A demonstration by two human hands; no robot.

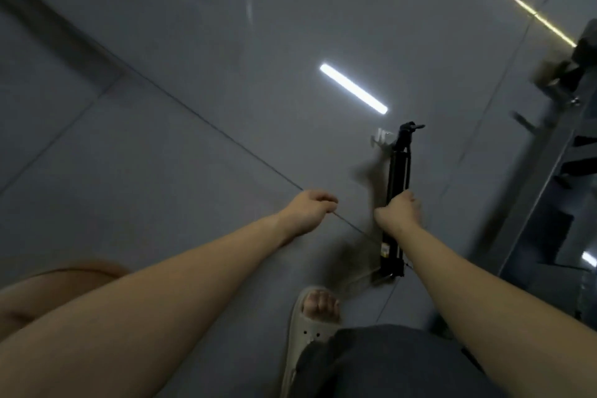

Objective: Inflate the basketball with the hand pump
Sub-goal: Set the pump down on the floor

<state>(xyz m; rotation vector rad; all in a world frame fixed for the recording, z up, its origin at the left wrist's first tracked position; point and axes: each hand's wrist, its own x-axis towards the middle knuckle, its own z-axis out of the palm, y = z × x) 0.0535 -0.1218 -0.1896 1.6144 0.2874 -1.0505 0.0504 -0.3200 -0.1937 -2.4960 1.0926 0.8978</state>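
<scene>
My right hand [400, 212] grips the black hand pump [399, 171] around the middle of its long barrel, holding it above the grey floor. The pump's head with a hose and a blurred pale fitting [381, 139] points away from me; its other end reaches back toward my foot. My left hand [310, 210] hangs to the left of the pump, apart from it, fingers loosely curled and holding nothing. An orange-brown rounded shape [64, 275] shows at the lower left behind my left forearm; it may be the basketball, but most of it is hidden.
The glossy grey tiled floor [193, 90] reflects ceiling lights. My foot in a pale sandal [310, 317] stands below the pump. Dark furniture or equipment with metal legs [568, 139] fills the right edge.
</scene>
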